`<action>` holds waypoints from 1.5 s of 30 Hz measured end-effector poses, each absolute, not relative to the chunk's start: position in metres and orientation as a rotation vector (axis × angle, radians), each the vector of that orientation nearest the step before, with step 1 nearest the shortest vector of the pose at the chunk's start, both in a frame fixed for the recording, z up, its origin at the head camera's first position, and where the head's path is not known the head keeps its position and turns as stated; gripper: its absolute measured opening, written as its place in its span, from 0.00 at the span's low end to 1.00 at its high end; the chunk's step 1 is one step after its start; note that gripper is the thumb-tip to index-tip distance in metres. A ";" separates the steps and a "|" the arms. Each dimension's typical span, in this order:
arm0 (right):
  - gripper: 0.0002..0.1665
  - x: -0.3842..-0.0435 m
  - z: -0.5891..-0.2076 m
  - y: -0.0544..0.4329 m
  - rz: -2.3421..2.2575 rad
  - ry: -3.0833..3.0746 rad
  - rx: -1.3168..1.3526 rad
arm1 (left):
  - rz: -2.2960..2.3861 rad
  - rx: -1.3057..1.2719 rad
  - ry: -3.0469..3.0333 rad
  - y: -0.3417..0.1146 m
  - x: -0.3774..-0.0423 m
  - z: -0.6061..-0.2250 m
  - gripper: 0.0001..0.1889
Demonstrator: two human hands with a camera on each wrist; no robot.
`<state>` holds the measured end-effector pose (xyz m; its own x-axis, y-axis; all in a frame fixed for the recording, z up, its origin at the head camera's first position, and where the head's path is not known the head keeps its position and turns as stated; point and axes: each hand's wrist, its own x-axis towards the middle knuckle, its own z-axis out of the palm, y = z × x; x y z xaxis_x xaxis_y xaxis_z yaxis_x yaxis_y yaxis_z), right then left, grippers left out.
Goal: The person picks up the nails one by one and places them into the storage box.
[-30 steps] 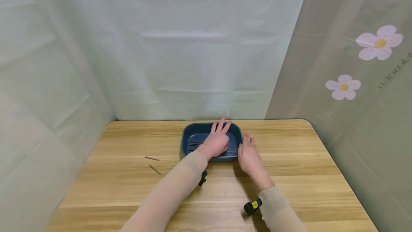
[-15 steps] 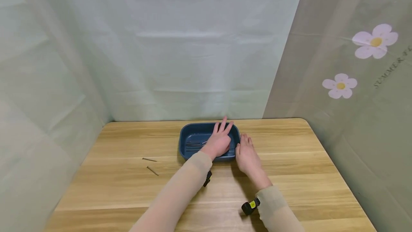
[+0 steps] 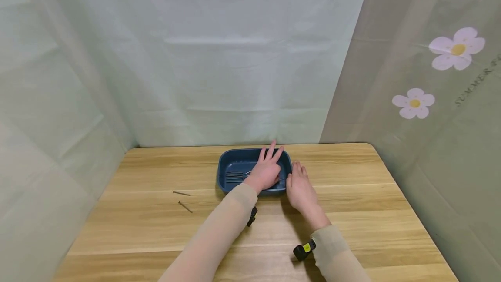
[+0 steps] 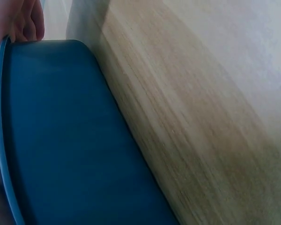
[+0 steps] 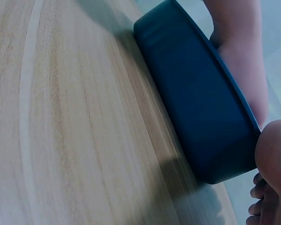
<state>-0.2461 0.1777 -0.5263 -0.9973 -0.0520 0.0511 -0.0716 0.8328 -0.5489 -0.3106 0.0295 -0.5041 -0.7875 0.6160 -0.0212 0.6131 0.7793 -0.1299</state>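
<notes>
A dark blue rectangular tray [image 3: 223, 160] stands on the table, with several nails [image 3: 235, 177] lying in its left part. My left hand [image 3: 266, 172] reaches over the near rim and into the right part, three fingers spread up and away. Its index finger and thumb, mostly hidden, point down and pinch a thin nail [image 3: 281, 180] near the tray floor. Straight fingers of my right hand [image 3: 301, 190] lie along the tray's right outer wall, the thumb at the near right corner. In the right wrist view, the right hand [image 5: 274, 150] touches the tray's end.
Two loose nails [image 3: 182, 193] [image 3: 185, 206] lie on the wooden table [image 3: 352, 216] left of the tray. A pale curtain [image 3: 219, 77] hangs right behind the table's far edge, with more cloth at both sides. Each wrist bears a black camera [image 3: 301, 252].
The view has shifted slightly. My left hand has moved a little right within the tray, showing more of the nails at left. My right hand has stayed against the tray wall.
</notes>
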 end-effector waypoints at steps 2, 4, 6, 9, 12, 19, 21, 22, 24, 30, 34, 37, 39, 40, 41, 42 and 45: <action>0.36 -0.246 -0.526 0.177 0.891 -2.973 0.109 | 0.147 -1.018 -2.945 0.027 -0.312 -0.505 0.08; 0.35 -0.246 -0.527 0.176 0.887 -2.965 0.116 | 0.086 -1.024 -2.949 0.024 -0.313 -0.504 0.07; 0.35 -0.246 -0.528 0.176 0.882 -2.958 0.122 | 0.025 -1.023 -2.955 0.021 -0.315 -0.502 0.07; 0.35 -0.247 -0.529 0.176 0.880 -2.960 0.113 | -0.070 -1.008 -2.961 0.014 -0.317 -0.497 0.07; 0.36 -0.247 -0.528 0.176 0.872 -2.970 0.101 | -0.189 -0.999 -2.956 0.006 -0.317 -0.493 0.08; 0.35 -0.246 -0.528 0.177 0.884 -2.950 0.096 | -0.494 -0.986 -2.887 -0.018 -0.306 -0.482 0.07; 0.35 -0.245 -0.528 0.177 0.885 -2.933 0.092 | -0.537 -0.975 -2.861 -0.025 -0.302 -0.479 0.07; 0.35 -0.246 -0.529 0.178 0.881 -2.928 0.093 | -0.547 -0.968 -2.847 -0.029 -0.301 -0.478 0.07; 0.35 -0.246 -0.529 0.178 0.887 -2.927 0.086 | -0.560 -0.950 -2.823 -0.036 -0.298 -0.477 0.07; 0.36 -0.245 -0.530 0.177 0.884 -2.949 0.075 | -0.672 -0.911 -2.761 -0.057 -0.285 -0.477 0.04; 0.36 -0.244 -0.530 0.178 0.893 -2.951 0.080 | -0.716 -0.884 -2.748 -0.074 -0.270 -0.476 0.04; 0.36 -0.243 -0.529 0.178 0.896 -2.953 0.086 | -0.744 -0.865 -2.733 -0.089 -0.257 -0.475 0.05; 0.37 -0.242 -0.529 0.179 0.895 -2.958 0.090 | -0.778 -0.844 -2.723 -0.101 -0.248 -0.475 0.04; 0.37 -0.242 -0.529 0.178 0.895 -2.961 0.090 | -0.796 -0.828 -2.720 -0.107 -0.243 -0.475 0.03; 0.37 -0.242 -0.528 0.178 0.897 -2.962 0.090 | -0.819 -0.812 -2.715 -0.114 -0.238 -0.475 0.03; 0.37 -0.242 -0.528 0.178 0.900 -2.963 0.090 | -0.830 -0.795 -2.711 -0.120 -0.234 -0.475 0.02; 0.37 -0.242 -0.527 0.178 0.905 -2.962 0.084 | -0.854 -0.735 -2.690 -0.141 -0.223 -0.479 0.02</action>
